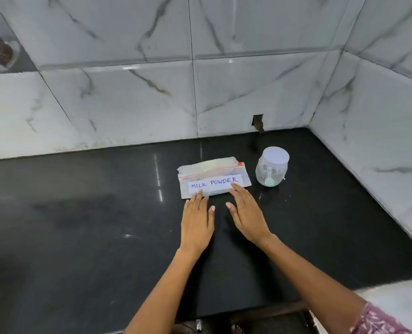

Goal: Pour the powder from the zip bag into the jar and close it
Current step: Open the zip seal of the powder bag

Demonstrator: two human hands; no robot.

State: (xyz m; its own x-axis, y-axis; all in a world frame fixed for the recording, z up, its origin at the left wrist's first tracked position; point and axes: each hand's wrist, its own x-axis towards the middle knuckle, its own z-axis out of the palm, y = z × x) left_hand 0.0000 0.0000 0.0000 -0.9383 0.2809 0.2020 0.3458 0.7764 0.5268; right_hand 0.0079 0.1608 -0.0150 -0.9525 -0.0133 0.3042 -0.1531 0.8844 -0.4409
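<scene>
A clear zip bag (213,178) with a white label reading "MILK POWDER" lies flat on the black counter (79,225), its red zip strip along the far side. To its right stands a clear plastic jar (271,169) with a pale lid on top and a small green scoop inside. My left hand (197,220) lies flat with its fingertips touching the bag's near left edge. My right hand (246,213) is also flat, fingers apart, its fingertips resting on the bag's near right edge. Neither hand grips anything.
Marble-patterned tiled walls (224,92) rise behind the counter and along its right side, forming a corner just past the jar. A small hole (258,122) shows in the back tile. The counter's front edge runs below my forearms.
</scene>
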